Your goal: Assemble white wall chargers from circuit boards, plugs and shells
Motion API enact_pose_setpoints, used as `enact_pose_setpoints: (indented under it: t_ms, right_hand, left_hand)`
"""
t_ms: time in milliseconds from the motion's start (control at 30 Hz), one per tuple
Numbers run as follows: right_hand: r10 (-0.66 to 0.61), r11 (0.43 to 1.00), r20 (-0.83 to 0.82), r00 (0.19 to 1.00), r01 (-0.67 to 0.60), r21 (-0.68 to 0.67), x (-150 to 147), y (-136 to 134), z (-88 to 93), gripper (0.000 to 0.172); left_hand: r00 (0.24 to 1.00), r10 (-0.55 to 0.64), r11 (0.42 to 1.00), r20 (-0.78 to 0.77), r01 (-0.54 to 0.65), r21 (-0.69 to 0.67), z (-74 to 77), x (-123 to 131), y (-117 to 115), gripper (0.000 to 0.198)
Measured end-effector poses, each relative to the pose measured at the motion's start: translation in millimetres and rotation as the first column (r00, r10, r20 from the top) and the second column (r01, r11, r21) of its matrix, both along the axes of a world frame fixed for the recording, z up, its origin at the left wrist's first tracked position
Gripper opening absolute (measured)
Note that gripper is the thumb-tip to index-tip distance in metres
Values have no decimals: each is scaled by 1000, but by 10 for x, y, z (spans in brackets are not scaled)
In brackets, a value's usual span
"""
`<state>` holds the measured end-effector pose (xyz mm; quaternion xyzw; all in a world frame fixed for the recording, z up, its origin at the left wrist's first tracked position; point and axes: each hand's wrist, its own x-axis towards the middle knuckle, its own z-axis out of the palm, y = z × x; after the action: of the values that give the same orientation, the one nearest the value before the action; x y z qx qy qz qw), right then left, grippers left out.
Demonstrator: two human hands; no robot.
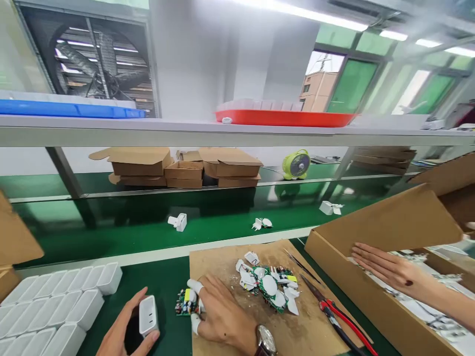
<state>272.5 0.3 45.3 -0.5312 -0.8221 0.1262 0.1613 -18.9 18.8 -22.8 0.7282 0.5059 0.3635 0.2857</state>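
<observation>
My left hand (128,326) holds a small white charger housing (148,316) between thumb and fingers, its end with two port openings facing up. My right hand (226,311), with white finger cots and a wristwatch, reaches over the cardboard sheet's left edge. Its fingertips are around a small green circuit board (182,302) with a yellow component, lying on the green mat. Part of that board is hidden under the fingers. Right of this hand, a pile of circuit boards with white plastic pieces (269,284) lies on the cardboard sheet (245,326).
Rows of white housings (55,301) stand at left. Red-handled cutters (334,311) and tweezers (302,262) lie on the cardboard's right. Another person's hand (393,272) is over an open carton (356,291) of parts. Behind runs a green conveyor belt (218,227) with several white pieces.
</observation>
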Motion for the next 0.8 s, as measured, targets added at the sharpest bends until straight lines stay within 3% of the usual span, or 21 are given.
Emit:
enact_pose_setpoints:
  t_ms: [133,267,400,533,633,800]
  right_hand:
    - [40,997,-264,964,-23,67,-25,20,103,59]
    - [149,986,-482,864,-94,136,-65,14,82,72]
    - [244,930,-375,894,-106,353,-136,-28,75,80]
    - [321,868,-215,922,-196,455,-190,-69,169,81]
    - [334,843,-139,932,-230,485,-204,-82,199,80]
    - [314,853,-87,946,-241,463,-214,-81,158,82]
  left_hand:
    - [999,-47,999,-5,47,24,68,31,4,75]
    - [997,-67,997,47,65,51,92,57,-2,82]
    - [993,-77,995,85,71,76,91,119,-26,83]
    - [982,-167,976,88,152,153,138,192,-48,82]
    - [972,-226,954,57,209,216,182,222,-60,81]
    - [975,-222,956,20,213,201,182,223,-64,88]
